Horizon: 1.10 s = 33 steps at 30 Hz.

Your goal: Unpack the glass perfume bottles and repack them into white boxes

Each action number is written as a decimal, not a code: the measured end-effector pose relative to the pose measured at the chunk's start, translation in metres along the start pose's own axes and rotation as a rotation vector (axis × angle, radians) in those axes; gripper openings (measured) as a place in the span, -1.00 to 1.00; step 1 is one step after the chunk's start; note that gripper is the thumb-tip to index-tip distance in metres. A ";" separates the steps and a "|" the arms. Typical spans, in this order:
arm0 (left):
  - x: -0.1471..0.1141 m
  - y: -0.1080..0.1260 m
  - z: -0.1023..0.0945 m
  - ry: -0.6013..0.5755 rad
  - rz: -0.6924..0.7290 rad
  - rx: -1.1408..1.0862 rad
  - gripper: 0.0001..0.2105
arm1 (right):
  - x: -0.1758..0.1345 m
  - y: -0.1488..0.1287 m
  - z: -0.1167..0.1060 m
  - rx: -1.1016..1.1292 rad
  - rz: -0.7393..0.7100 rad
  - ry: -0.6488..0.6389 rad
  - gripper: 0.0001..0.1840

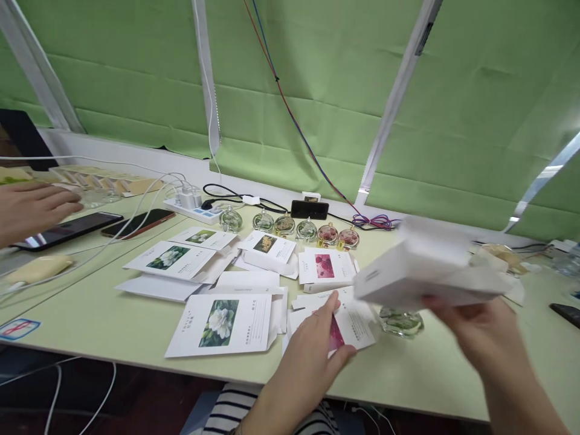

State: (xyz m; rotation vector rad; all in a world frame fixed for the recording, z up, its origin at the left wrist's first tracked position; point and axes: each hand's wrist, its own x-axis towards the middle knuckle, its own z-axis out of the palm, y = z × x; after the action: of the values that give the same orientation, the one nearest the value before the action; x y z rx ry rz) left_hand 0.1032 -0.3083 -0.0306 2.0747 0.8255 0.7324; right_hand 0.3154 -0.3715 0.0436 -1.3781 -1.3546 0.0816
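White box [408,275], blurred, is gripped by the right hand [475,326]; the left hand [315,341], loosely open, lies over a pink-pictured carton [357,326].

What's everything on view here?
glass bottles: seven, mixed colours, six behind, one in front
flower cartons: at least six, white, centre
blurred carton: one, white, raised right
phones or similar: four, dark, left, back, right
power strip: one, white, back left
small block: one, yellowish, left
cream packs: several, left
cables: several, mixed colours, mostly back
sticker: one, blue and red, left
blinds: several, green, background
tabletop: one, pale green, below
another person's hand: one, left edge
striped clothing: one, black and white, bottom
own left hand: one, on carton
own right hand: one, gripping blurred carton
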 end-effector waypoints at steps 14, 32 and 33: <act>0.007 0.019 -0.010 -0.075 0.266 0.438 -0.67 | 0.014 0.128 -0.011 -0.010 0.463 -0.105 -0.46; 0.039 0.042 0.061 -0.030 0.223 0.269 -0.38 | -0.029 0.052 0.005 -0.596 0.179 -0.112 -0.56; 0.039 0.040 0.065 -0.025 0.223 0.270 -0.36 | -0.027 0.051 0.004 -0.607 0.191 -0.147 -0.58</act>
State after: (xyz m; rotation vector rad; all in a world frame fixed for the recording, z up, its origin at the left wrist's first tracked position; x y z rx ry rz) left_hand 0.1869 -0.3273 -0.0241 2.4420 0.7173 0.7442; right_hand 0.3360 -0.3721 -0.0107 -2.0427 -1.4269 -0.1135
